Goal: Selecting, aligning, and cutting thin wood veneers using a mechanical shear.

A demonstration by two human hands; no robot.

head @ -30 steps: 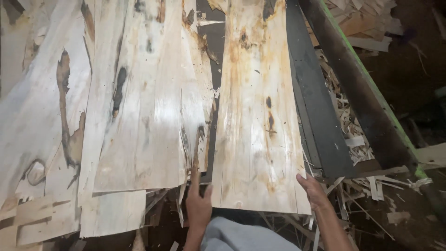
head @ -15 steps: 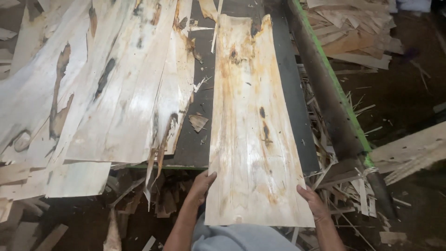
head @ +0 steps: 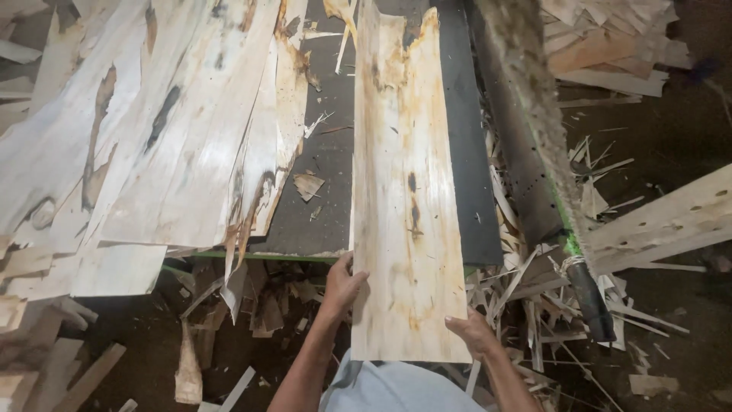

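Both hands on one veneer sheet

Firmly, the left hand [head: 343,284] has its fingers [head: 341,267] grasping the left edge of a long pale veneer sheet [head: 402,191], while the right hand [head: 474,334] grips its near right corner. That sheet lies lengthwise along the dark conveyor belt [head: 457,152], its near end overhanging the belt's front edge. Overlapping veneer sheets [head: 175,145] cover the belt's left side; wood scraps [head: 526,282] litter the floor beside its right edge.

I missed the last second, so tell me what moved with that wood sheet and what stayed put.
Both hands kept their grip on the long pale wood sheet and drew it toward the person, so its near end now hangs past the edge of the dark belt. The left hand holds the left edge, the right hand the lower right corner. The pile of sheets on the left stayed where it was.
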